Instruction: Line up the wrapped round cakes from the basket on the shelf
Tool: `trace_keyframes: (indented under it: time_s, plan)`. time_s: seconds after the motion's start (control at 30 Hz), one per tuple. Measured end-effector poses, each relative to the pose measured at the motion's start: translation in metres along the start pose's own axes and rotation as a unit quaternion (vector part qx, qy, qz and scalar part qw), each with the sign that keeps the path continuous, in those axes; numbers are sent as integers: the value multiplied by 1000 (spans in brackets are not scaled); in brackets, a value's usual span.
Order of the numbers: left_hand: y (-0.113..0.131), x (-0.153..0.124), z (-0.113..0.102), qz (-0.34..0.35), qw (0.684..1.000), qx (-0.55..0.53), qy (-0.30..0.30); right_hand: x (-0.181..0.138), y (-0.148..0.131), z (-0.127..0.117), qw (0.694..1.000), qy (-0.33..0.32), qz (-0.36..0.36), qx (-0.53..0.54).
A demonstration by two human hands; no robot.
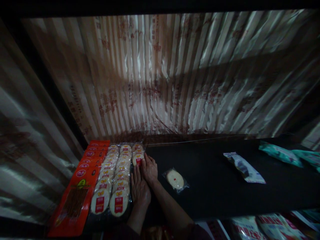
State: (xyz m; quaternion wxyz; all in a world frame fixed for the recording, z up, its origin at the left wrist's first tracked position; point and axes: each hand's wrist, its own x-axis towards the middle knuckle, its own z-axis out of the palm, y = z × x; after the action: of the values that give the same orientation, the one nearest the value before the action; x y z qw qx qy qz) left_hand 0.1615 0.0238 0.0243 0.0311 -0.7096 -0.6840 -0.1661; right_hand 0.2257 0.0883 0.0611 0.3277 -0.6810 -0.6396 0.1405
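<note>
On a dark shelf (212,200), rows of round wrapped cakes (117,173) with red labels lie side by side. My left hand (138,188) lies flat, fingers stretched out, against the right edge of the rows. My right hand (149,169) rests just beyond it, fingertips on the short third row of cakes (138,154), fingers extended. One loose wrapped round cake (175,180) lies on the shelf just right of my right hand.
Orange-red snack packets (82,180) are stacked in a row left of the cakes. A white-blue packet (243,166) and green packets (282,153) lie further right. A striped patterned cloth (175,73) hangs behind. More packets (262,228) show on the shelf below.
</note>
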Motion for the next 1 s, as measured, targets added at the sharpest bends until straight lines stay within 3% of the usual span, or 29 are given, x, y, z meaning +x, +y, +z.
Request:
trace_keyframes:
  time_s: [0.23,0.5,0.77,1.0]
  plan:
    - [-1,-1,0,0,1000,-3,21,-9,11,11,998,41,-44,-24]
    - [-1,-4,0,-21,997,-10,77,-43,23,9,997,68,-26,-3]
    - [0,-31,-11,31,999,-23,31,-75,23,-5,997,55,-52,-6]
    - [-5,-68,-24,43,997,-61,2,-108,12,-24,998,-8,-58,-26]
